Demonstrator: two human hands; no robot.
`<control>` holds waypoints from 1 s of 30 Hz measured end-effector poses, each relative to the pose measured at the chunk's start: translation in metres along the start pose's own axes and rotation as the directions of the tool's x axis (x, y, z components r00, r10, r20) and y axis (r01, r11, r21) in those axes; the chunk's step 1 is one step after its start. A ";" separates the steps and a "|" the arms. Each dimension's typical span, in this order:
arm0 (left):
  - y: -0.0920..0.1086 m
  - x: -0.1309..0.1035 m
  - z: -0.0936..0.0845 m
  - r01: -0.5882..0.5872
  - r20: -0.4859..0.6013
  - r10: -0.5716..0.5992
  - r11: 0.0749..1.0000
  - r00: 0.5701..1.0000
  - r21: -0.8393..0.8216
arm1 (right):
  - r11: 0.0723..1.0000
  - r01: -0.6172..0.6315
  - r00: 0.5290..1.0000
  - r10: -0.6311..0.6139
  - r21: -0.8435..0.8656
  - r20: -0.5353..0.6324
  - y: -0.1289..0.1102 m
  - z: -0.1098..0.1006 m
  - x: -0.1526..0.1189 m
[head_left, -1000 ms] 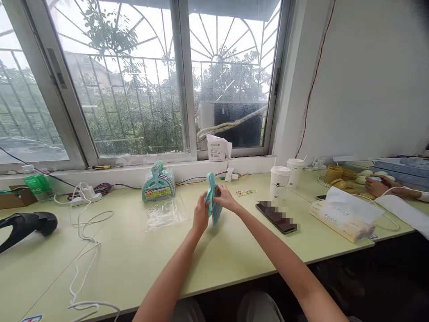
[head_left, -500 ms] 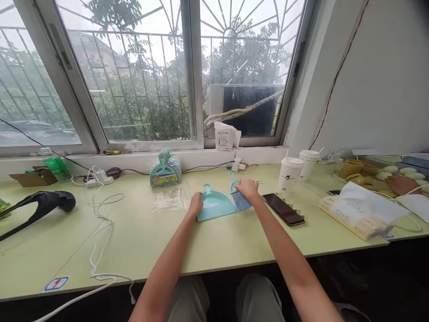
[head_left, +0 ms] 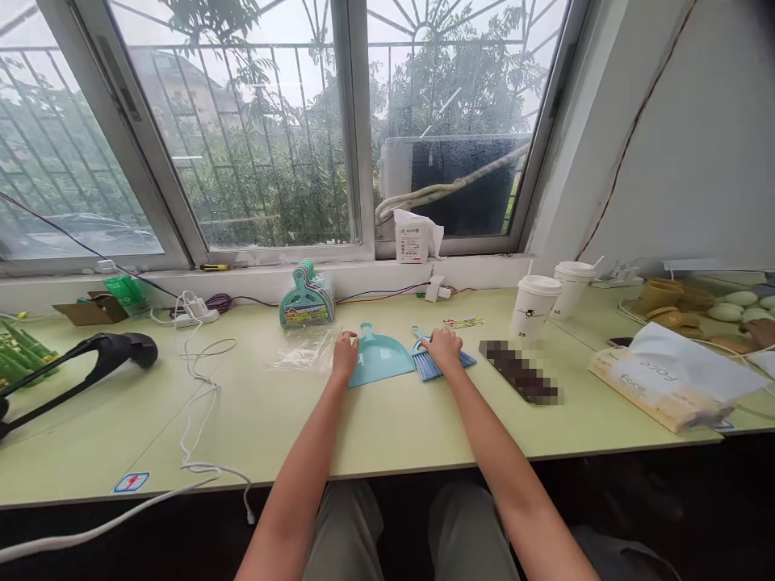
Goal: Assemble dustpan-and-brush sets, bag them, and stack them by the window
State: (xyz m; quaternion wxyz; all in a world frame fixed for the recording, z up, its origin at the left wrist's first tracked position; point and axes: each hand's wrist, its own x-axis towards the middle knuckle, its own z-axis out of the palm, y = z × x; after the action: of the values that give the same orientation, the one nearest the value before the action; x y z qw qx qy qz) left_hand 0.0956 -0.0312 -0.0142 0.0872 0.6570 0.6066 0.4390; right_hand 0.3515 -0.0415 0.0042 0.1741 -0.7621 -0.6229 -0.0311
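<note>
A light-blue dustpan (head_left: 381, 360) lies on the table with its short looped handle pointing away from me. My left hand (head_left: 345, 355) is at its left edge, fingers closed on the rim. To its right is a small hand brush (head_left: 427, 368) with blue bristles and a light-blue handle, resting on the tabletop. My right hand (head_left: 444, 352) covers the middle of the brush and grips it, hiding part of its body. Crumpled clear plastic wrap (head_left: 301, 355) is spread left of the dustpan. Behind it stand several wrapped dustpan sets (head_left: 306, 298).
Right of the brush lies a dark phone (head_left: 518, 371), partly pixelated, near two white cups (head_left: 535, 305) and a tissue pack (head_left: 657, 391). White cables (head_left: 197, 395) and a black curved object (head_left: 112, 359) occupy the left. Another person's hand (head_left: 760, 332) shows at the far right.
The brush has been lowered from a tilted position to lie flatter, its bristles turned sideways. A printed label behind my right hand shows more fully. The camera view has shifted slightly.
</note>
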 end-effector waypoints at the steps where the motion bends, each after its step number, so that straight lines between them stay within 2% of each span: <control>1: 0.002 0.000 -0.001 -0.010 0.000 0.010 1.000 1.000 0.003 | 1.000 0.007 1.000 -0.008 0.008 0.010 0.000 0.000 0.000; 11: 0.000 -0.003 -0.007 0.012 0.101 -0.048 0.943 0.994 0.331 | 0.999 -0.039 0.998 0.037 0.035 0.052 0.005 0.003 0.004; 15: 0.002 -0.003 -0.010 0.033 0.076 -0.066 0.930 0.995 0.367 | 0.997 -0.021 0.999 0.023 0.077 -0.024 0.007 -0.003 0.004; 17: 0.008 -0.005 -0.010 0.080 0.075 -0.116 0.926 0.990 0.370 | 0.988 0.017 0.997 -0.006 0.151 -0.077 0.007 -0.009 0.005; 19: 0.016 -0.009 -0.006 0.134 0.100 -0.181 0.924 0.978 0.359 | 0.969 0.053 0.994 -0.027 0.242 -0.108 0.004 -0.014 0.006; 21: 0.026 -0.015 0.001 0.138 0.146 -0.198 0.928 0.969 0.345 | 0.950 0.080 0.995 -0.057 0.301 -0.086 0.000 -0.015 0.005; 23: 0.037 -0.022 0.010 0.039 0.213 -0.112 0.946 0.971 0.323 | 0.945 0.121 0.992 -0.124 0.305 -0.007 -0.007 -0.010 0.002; 25: 0.047 -0.029 0.019 -0.128 0.317 0.040 0.956 0.948 0.264 | 0.939 0.168 0.979 -0.195 0.300 0.061 -0.013 -0.002 -0.001; 28: 0.056 -0.035 0.024 -0.342 0.469 0.255 0.933 0.846 0.110 | 0.906 0.241 0.961 -0.272 0.347 0.044 -0.018 0.010 -0.004; 30: 0.055 -0.034 0.020 -0.427 0.471 0.356 0.903 0.807 0.047 | 0.881 0.283 0.950 -0.312 0.379 0.015 -0.017 0.015 -0.003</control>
State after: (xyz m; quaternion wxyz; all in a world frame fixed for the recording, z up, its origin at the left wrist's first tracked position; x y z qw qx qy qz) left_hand 0.1530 -0.0666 -0.0062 0.0830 0.8562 0.4520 0.2359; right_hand 0.3317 -0.0367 -0.0070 0.2846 -0.6109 -0.7332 0.0900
